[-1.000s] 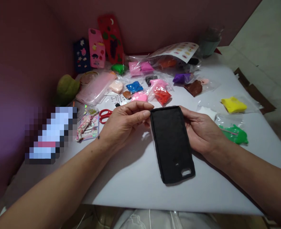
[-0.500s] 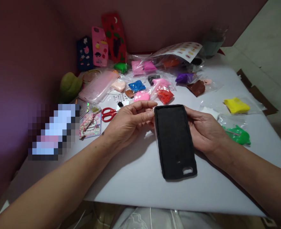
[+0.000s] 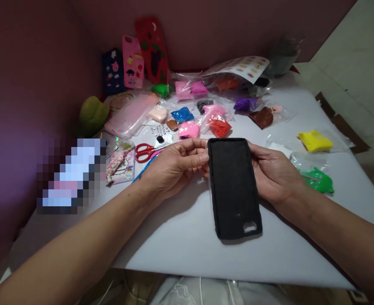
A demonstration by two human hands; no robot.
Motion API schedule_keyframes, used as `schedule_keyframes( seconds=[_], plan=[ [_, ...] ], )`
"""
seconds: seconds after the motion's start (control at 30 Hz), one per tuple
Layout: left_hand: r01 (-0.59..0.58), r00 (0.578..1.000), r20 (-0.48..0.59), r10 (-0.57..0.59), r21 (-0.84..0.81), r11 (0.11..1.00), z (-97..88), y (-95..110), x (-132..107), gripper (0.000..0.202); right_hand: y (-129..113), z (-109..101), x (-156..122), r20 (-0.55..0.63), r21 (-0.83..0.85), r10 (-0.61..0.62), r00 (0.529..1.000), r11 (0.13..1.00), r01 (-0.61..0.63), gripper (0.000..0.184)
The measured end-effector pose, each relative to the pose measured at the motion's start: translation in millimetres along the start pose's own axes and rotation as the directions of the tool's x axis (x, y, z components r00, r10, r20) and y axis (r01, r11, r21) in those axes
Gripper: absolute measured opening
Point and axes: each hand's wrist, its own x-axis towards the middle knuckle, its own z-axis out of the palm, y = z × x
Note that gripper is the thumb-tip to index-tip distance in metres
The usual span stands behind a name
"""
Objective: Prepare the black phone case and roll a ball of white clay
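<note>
A black phone case lies lengthwise over the white table, camera cutout toward me. My left hand pinches its upper left edge with thumb and fingers. My right hand holds the right edge, fingers tucked partly under the case. Beneath my left hand a thin blue and pink tool shows on the table.
Bags of coloured clay lie behind the case: red, pink, blue, brown, yellow, green. Red scissors sit at left. Decorated phone cases lean on the wall. A sticker sheet rests at the back.
Both hands shifted the black case slightly right and straightened it. My left hand slid down a little, uncovering the thin blue and pink tool under it.
</note>
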Motion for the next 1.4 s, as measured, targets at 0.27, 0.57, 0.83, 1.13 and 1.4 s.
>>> schedule_keyframes(
  seconds=[0.27,0.57,0.83,1.13,1.4],
  plan=[
    [0.031,1.0,-0.004,-0.031,0.0,1.0,-0.5,-1.2,1.3,0.021,0.5,2.5,-0.5,-0.01,0.019,0.003,1.0,1.0,-0.002,0.026],
    [0.033,0.999,-0.013,-0.032,0.014,0.999,0.0,1.2,0.7,0.02,-0.1,4.0,-0.4,-0.059,0.037,-0.011,0.998,0.999,0.013,0.02],
    [0.044,0.999,0.009,-0.044,0.008,0.999,-0.2,2.1,1.0,0.021,0.4,2.2,0.6,-0.046,0.016,-0.014,0.999,1.0,0.014,0.022],
    [0.063,0.997,0.033,-0.064,0.021,0.998,0.3,2.1,1.2,0.017,-1.1,3.1,0.5,-0.054,0.009,-0.003,0.999,1.0,0.004,0.03],
    [0.138,0.988,0.071,-0.139,0.021,0.99,-2.0,1.9,-0.1,0.021,-2.1,4.0,0.1,-0.076,-0.018,-0.02,0.997,1.0,0.019,0.03]
  ],
)
